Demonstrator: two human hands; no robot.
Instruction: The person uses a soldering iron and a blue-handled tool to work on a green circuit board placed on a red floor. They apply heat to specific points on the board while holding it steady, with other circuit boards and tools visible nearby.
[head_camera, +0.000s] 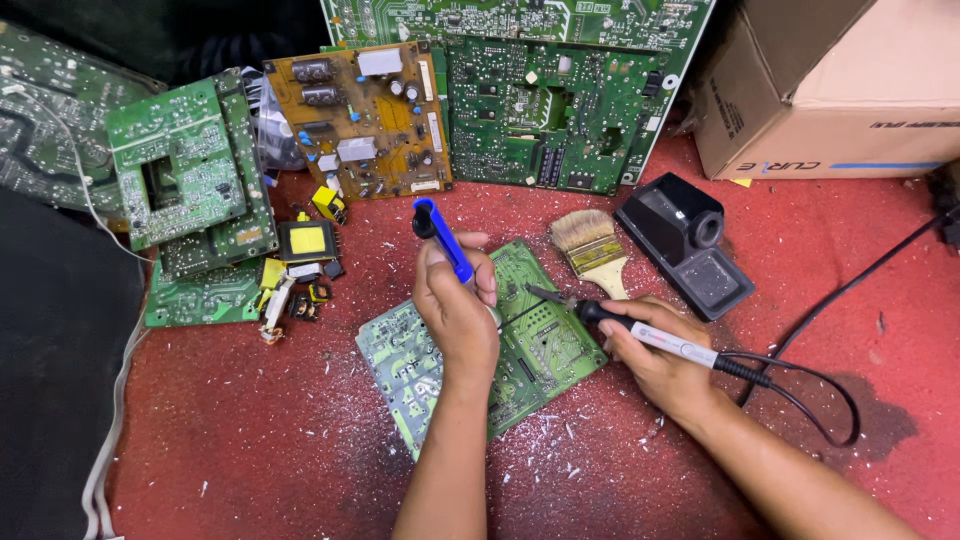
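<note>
Soldering iron (640, 333) in right hand's (655, 355) closed grip, tip touching green board (545, 345).

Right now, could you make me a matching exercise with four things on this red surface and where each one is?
Things:
1. blue-handled tool
2. soldering iron
3. paintbrush
4. cardboard box

Places:
A. lying bare beside the black stand
B. in the right hand
C. far right corner
D. in the left hand, upright over the green circuit board

Pairs: 1-D, 2-B, 3-A, 4-C
</note>
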